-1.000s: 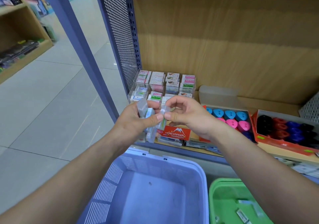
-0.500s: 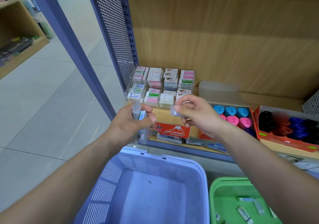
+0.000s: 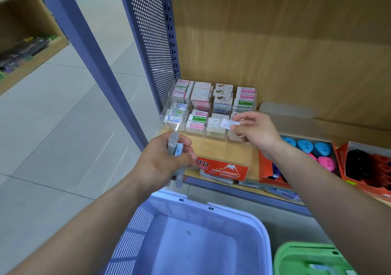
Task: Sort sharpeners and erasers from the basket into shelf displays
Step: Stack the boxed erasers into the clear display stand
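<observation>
A small wrapped eraser (image 3: 229, 124) is hanging over the front row of the clear shelf display (image 3: 215, 135), pinched between thumb and fingertips of the person's right hand (image 3: 257, 129). The left hand (image 3: 160, 164) is gripping several clear packets (image 3: 176, 147) at the shelf edge, above the blue basket (image 3: 232, 209); a green basket (image 3: 296, 251) is sitting alongside.

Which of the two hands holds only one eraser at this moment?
The right hand: it pinches a single wrapped eraser at the clear display. The left hand grips several clear packs together.
</observation>
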The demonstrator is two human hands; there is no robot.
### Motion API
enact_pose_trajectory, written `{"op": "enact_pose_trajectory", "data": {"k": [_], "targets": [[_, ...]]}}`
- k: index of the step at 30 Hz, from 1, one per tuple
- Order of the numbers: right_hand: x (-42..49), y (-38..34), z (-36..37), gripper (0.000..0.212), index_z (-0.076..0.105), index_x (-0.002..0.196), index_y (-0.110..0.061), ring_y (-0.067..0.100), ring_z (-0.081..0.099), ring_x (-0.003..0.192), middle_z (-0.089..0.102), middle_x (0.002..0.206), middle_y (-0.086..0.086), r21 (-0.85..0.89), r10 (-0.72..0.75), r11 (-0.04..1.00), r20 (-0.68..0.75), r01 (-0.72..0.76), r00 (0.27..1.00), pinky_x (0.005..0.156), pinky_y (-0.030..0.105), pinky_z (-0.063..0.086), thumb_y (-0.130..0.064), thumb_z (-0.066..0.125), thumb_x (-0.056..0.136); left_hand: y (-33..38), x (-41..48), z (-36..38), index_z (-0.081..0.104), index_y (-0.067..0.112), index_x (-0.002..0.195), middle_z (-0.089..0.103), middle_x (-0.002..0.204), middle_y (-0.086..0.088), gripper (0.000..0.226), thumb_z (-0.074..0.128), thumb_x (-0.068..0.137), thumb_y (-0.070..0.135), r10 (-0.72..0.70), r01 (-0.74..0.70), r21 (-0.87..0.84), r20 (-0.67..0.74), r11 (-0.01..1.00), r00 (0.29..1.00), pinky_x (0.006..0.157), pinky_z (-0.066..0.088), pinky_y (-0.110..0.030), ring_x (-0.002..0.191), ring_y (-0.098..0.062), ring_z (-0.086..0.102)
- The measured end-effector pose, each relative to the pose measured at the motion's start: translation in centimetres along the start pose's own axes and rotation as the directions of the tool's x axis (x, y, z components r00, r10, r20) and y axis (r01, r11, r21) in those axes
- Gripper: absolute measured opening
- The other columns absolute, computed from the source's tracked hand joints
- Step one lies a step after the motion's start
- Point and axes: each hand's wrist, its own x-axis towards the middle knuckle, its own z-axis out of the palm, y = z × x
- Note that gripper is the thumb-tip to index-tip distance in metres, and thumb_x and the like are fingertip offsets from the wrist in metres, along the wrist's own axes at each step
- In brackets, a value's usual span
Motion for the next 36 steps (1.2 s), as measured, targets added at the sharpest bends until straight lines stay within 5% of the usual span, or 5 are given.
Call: {"op": "enact_pose_trajectory", "data": {"k": [8,13,23,28,36], "targets": [[9.0,-1.8,7.7,0.016,0.072,0.095,-0.026,0.014,0.062,0.077,0.064,0.086,0.001,-0.208,-0.216,0.953,0.034,0.219,0.976,0.071,0.024,0.054,-0.018,0.080,0.084,-0.1,1.0,-2.3,0.065,0.005,0.097,0.066,0.086,-0.019,0.017,0.076,0.085,0.002,-0.016,0.014,-0.022,-0.127,1.000,0.992,0.036,0.039,-0.018,0.056,-0.021,0.058],[11.6,-2.6,12.3,0.016,0.069,0.094,-0.022,0.009,0.056,0.070,0.057,0.074,-0.010,-0.345,-0.254,0.900,0.087,0.268,0.963,0.060,0.018,0.043,-0.018,0.079,0.083,-0.6,1.3,-3.3,0.066,0.008,0.096,0.069,0.094,-0.020,0.018,0.078,0.084,0.004,-0.017,0.013,-0.032,-0.151,0.999,0.988,0.047,0.051,-0.025,0.060,-0.019,0.063],[10.2,-0.2,14.8,0.029,0.074,0.119,-0.018,0.022,0.060,0.107,0.063,0.118,0.006,-0.528,-0.357,0.730,0.247,0.435,0.901,0.092,0.036,0.050,-0.029,0.065,0.094,-0.5,1.2,-4.0,0.065,0.011,0.098,0.072,0.088,-0.014,0.020,0.079,0.084,0.011,0.000,0.006,0.027,-0.201,1.000,0.980,0.063,0.061,-0.048,0.064,-0.016,0.068],[1.2,-0.2,12.1,0.016,0.075,0.107,-0.026,0.003,0.058,0.079,0.068,0.102,-0.011,-0.209,-0.364,0.905,0.073,0.371,0.929,0.075,0.018,0.047,-0.023,0.064,0.096,-0.6,1.3,-4.2,0.062,0.014,0.098,0.075,0.082,-0.010,0.021,0.078,0.086,0.022,-0.053,0.049,-0.023,-0.238,0.999,0.970,0.048,0.044,-0.028,0.059,-0.022,0.068],[-9.0,-1.4,10.1,0.015,0.067,0.091,-0.020,0.031,0.073,0.074,0.068,0.080,0.001,0.255,-0.207,0.956,0.221,0.149,0.953,0.075,0.049,0.060,-0.021,0.079,0.084,-0.5,0.7,-1.9,0.062,0.009,0.100,0.064,0.078,-0.006,0.024,0.077,0.086,0.021,0.013,-0.025,-0.071,-0.164,0.997,0.986,0.054,0.047,-0.027,0.066,-0.019,0.060]]}}
